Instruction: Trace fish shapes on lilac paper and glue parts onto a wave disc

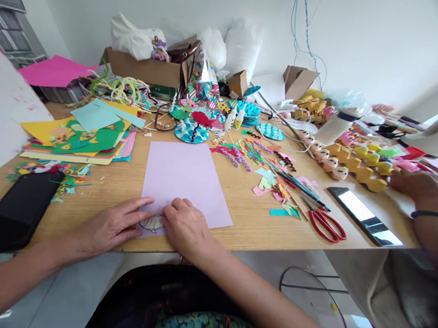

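A sheet of light purple paper [184, 176] lies at the table's front edge before me. On its near left corner rests a small white paper cutout [152, 223] with dark drawn lines, partly covered by fingers. My left hand [119, 221] lies flat with its fingers stretched, the tips touching the cutout's left side. Against the cutout's right side, my right hand [184, 228] is closed with its fingers curled down onto the purple sheet. Whatever its fingertips hold, if anything, is hidden.
Red-handled scissors [328, 226], a phone [366, 216] and paper scraps [275, 188] lie to the right. A black phone [14, 210] and stacked coloured paper [81, 134] are left. Glue bottles [234, 118] stand behind. Another person's hand [420, 188] rests by painted egg-carton pieces [359, 166].
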A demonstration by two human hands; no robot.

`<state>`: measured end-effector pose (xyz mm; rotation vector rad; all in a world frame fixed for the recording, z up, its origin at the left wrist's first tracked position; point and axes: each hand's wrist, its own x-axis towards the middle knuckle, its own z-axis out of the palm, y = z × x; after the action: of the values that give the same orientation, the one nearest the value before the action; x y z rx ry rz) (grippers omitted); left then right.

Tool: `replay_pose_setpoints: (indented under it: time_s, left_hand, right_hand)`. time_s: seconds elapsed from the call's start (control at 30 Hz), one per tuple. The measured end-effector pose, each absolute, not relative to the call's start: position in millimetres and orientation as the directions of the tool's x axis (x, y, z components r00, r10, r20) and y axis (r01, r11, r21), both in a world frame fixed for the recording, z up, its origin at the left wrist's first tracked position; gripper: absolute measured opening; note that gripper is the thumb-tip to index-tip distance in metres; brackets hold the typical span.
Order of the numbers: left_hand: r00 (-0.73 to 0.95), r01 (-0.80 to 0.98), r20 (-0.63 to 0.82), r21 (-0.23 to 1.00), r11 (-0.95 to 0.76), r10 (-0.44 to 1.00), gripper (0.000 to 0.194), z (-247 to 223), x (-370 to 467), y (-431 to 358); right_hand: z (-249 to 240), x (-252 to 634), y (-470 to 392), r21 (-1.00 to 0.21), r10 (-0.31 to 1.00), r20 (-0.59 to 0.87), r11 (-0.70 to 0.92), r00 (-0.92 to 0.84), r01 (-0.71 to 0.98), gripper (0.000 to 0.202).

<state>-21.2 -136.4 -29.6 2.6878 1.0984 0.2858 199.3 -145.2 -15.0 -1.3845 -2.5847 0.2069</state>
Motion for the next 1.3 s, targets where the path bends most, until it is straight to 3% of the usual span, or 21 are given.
replay_pose_setpoints:
  time_s: [0.2,0.4,0.57,0.9,1.3]
  left_hand:
    - [0.718,0.684,0.197,-0.022,-0.729,0.668,0.047,-42.4,-14.9,-140.9]
    - [0.732,0.677,0.25,-0.168,-0.716,0.633,0.057,-52.4,-18.4,-138.3]
    - [0.756,0.648,0.286,-0.197,-0.736,0.589,0.063,-39.9,-15.8,-138.4]
    - [0.767,0.633,0.277,-0.177,-0.754,0.579,0.064,-25.5,-6.6,-134.2]
    - [0.841,0.533,0.291,-0.297,-0.792,0.456,0.069,-22.5,-7.4,-118.7]
  right_hand:
    - [-11.7,203.2,-145.5,-0.255,0.834,0.125,0.551,-0.538,0.795,0.021]
    - [-5.9,245.9,-125.2,-0.298,0.836,0.128,0.546,-0.534,0.783,0.03]
    - [-11.5,277.3,-118.2,-0.265,0.794,0.092,0.602,-0.601,0.754,0.055]
    - [-16.0,284.2,-122.5,-0.235,0.789,0.119,0.613,-0.603,0.755,0.052]
    - [-19.7,290.8,-121.7,-0.353,0.833,0.084,0.538,-0.547,0.766,0.047]
